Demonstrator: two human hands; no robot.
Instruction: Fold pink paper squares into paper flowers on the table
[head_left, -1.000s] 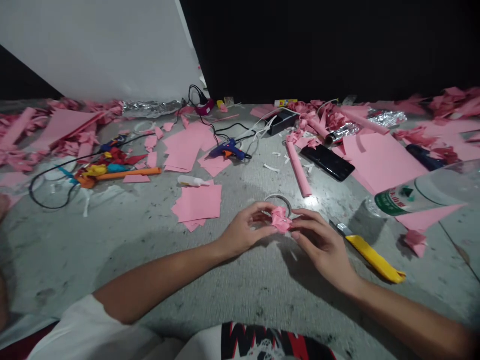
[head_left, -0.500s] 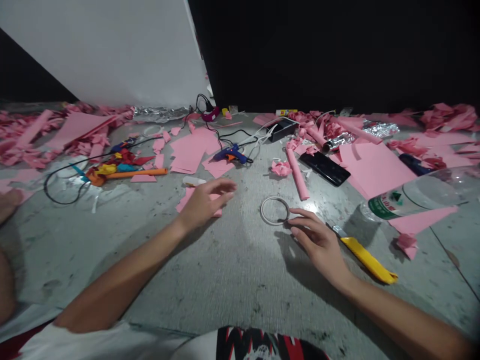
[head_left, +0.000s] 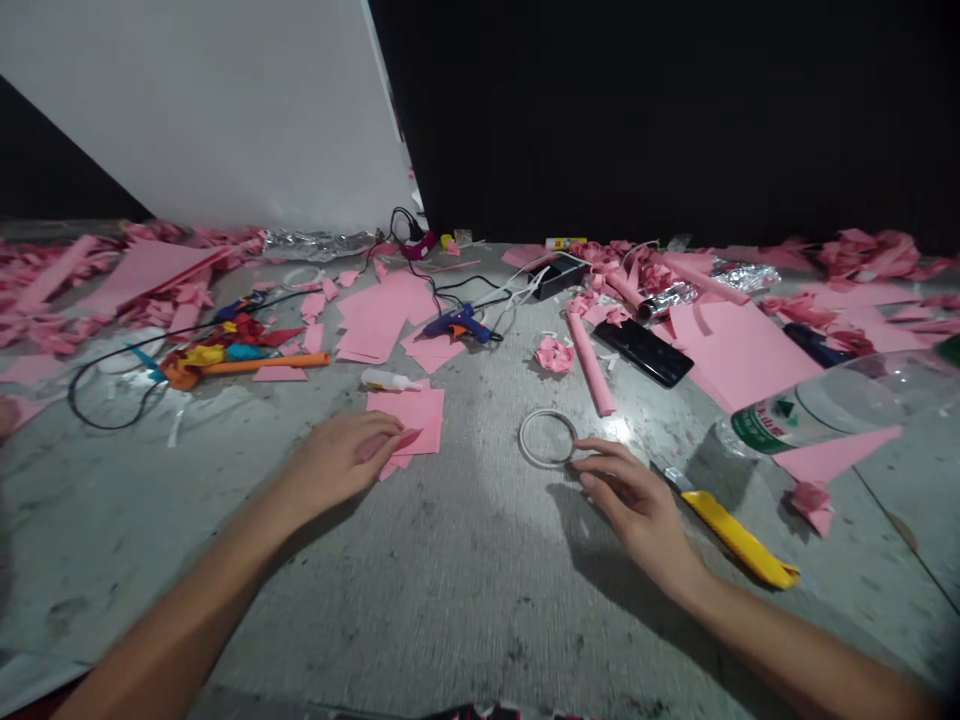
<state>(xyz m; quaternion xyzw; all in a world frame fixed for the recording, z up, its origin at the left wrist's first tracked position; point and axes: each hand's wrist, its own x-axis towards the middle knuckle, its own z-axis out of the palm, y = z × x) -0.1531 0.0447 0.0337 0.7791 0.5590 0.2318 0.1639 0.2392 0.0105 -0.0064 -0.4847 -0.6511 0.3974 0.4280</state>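
Centrally, my left hand (head_left: 341, 460) lies palm down on the grey work surface (head_left: 465, 590), fingers together and lightly curled, their tips resting on the near edge of a small stack of pink paper squares (head_left: 409, 415); nothing is clamped in it. My right hand (head_left: 637, 500) rests to the right, fingers loosely spread and empty, the forefinger tip just beside, possibly touching, the white tape ring (head_left: 547, 438), which lies flat between my two hands; contact cannot be confirmed at this angle.

Just right of my right hand lies a yellow utility knife (head_left: 739, 540), blade end toward the ring. Beyond the ring sits a crumpled pink paper flower (head_left: 554, 354), beside a rolled pink paper tube (head_left: 590, 362) and a black phone (head_left: 643, 351). A small white glue bottle (head_left: 390, 380) lies on its side just behind the paper squares. Farther back, a blue hot-glue gun (head_left: 459, 323) rests near loose pink sheets. At right, a clear water bottle (head_left: 817, 408) lies tipped over, with a pink paper triangle (head_left: 836, 458) just in front of it. At left lies an orange stick (head_left: 262, 363) among coloured scraps.
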